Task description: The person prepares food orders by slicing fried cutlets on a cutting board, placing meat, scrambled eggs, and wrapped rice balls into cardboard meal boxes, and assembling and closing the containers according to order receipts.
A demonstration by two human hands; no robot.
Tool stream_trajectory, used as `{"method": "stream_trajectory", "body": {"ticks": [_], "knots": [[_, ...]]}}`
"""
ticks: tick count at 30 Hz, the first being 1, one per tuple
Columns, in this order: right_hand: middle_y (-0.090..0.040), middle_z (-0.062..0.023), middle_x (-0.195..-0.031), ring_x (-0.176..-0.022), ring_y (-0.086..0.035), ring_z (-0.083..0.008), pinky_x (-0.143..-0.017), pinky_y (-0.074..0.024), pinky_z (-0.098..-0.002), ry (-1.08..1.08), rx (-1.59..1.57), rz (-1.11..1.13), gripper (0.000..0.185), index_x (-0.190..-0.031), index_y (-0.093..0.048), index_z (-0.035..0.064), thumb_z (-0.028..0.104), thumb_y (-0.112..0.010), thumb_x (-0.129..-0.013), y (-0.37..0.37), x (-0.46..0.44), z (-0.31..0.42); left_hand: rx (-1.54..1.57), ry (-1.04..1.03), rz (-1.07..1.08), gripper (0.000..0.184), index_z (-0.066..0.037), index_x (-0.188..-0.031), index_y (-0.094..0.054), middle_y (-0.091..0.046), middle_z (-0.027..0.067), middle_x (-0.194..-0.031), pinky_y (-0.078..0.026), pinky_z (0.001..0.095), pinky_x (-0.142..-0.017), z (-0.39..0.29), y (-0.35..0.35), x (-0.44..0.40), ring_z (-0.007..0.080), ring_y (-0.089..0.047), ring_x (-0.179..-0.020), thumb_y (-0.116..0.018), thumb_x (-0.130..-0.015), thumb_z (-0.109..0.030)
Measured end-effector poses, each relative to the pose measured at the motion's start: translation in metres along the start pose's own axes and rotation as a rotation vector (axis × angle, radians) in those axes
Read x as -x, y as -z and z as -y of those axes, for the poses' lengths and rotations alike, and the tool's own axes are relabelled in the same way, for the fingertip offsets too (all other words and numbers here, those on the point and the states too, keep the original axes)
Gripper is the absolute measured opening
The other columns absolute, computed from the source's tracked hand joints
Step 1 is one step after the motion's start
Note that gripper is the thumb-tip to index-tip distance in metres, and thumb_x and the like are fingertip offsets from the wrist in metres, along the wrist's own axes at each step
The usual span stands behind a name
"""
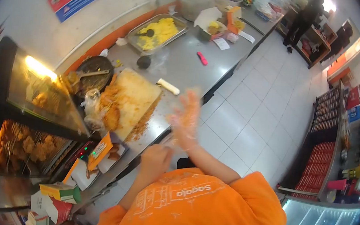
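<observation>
We saw a thin, clear plastic glove [190, 126] around our right hand [185, 117], fingers spread; our left hand [156, 158] curled beside its cuff [169, 140] (whether gripping, we couldn't tell).

- Two hands: right hand [185, 120], centre; left hand [156, 158], seven o'clock
- One cutting board [145, 85], nine o'clock
- One tray [169, 42] of yellow food [163, 30], eleven o'clock
- One pink object [202, 58], twelve o'clock
- Two people [307, 20], between one and two o'clock

A clear glove [190, 134] covers the right hand [185, 117].
</observation>
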State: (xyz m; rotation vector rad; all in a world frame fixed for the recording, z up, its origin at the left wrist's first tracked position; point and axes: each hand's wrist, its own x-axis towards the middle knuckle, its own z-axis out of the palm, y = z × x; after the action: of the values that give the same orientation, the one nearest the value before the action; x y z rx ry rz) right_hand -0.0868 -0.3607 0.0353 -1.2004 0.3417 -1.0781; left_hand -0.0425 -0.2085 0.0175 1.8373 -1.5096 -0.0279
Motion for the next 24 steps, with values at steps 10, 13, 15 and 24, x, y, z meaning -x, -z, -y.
{"method": "stream_trajectory", "body": {"ticks": [10, 13, 15, 24], "knots": [[-0.062, -0.0123, -0.125, -0.117, -0.055, -0.0227, -0.100, -0.0407, -0.0336, -0.067, 0.352, -0.291, 0.040, -0.125, -0.055, -0.0007, 0.029, -0.055, -0.098, 0.249, -0.126, 0.045, 0.401, 0.058, 0.296, 0.017, -0.007, -0.087, -0.067, -0.066, 0.0120, -0.079, -0.050, 0.0375, -0.063, -0.054, -0.131, -0.167, 0.0310, -0.064, -0.072, -0.072, -0.084, -0.023], [-0.066, -0.0107, -0.116, -0.109, -0.058, -0.0195, -0.096, -0.0424, -0.0325, -0.097, 0.392, -0.344, 0.035, -0.110, -0.063, -0.0020, 0.030, -0.055, -0.098, 0.290, -0.174, 0.025, 0.368, 0.217, 0.110, 0.014, -0.008, -0.089, -0.067, -0.068, 0.0106, -0.082, -0.052, 0.0348, -0.069, -0.025, -0.158, -0.190, 0.0282, -0.066, -0.076, -0.074, -0.082, -0.018], [-0.065, -0.0119, -0.118, -0.107, -0.058, -0.0215, -0.094, -0.0434, -0.0332, -0.136, 0.520, -0.271, 0.034, -0.111, -0.063, 0.0002, 0.030, -0.055, -0.097, 0.315, -0.223, 0.009, 0.268, 0.251, -0.076, 0.014, -0.006, -0.093, -0.067, -0.068, 0.0116, -0.087, -0.051, 0.0325, -0.072, -0.002, -0.168, -0.211, 0.0258, -0.066, -0.083, -0.072, -0.081, -0.010], [-0.046, -0.0187, -0.142, -0.125, -0.050, -0.0386, -0.103, -0.0439, -0.0442, -0.265, 1.670, 0.318, 0.079, -0.141, -0.043, 0.0161, 0.039, -0.074, -0.071, 0.416, -0.574, -0.140, 0.351, 0.696, -0.347, 0.047, -0.003, -0.122, -0.060, -0.057, 0.0180, -0.118, -0.047, 0.0366, -0.094, 0.153, -0.270, -0.347, 0.0332, -0.059, -0.108, -0.067, -0.076, 0.004]]}}
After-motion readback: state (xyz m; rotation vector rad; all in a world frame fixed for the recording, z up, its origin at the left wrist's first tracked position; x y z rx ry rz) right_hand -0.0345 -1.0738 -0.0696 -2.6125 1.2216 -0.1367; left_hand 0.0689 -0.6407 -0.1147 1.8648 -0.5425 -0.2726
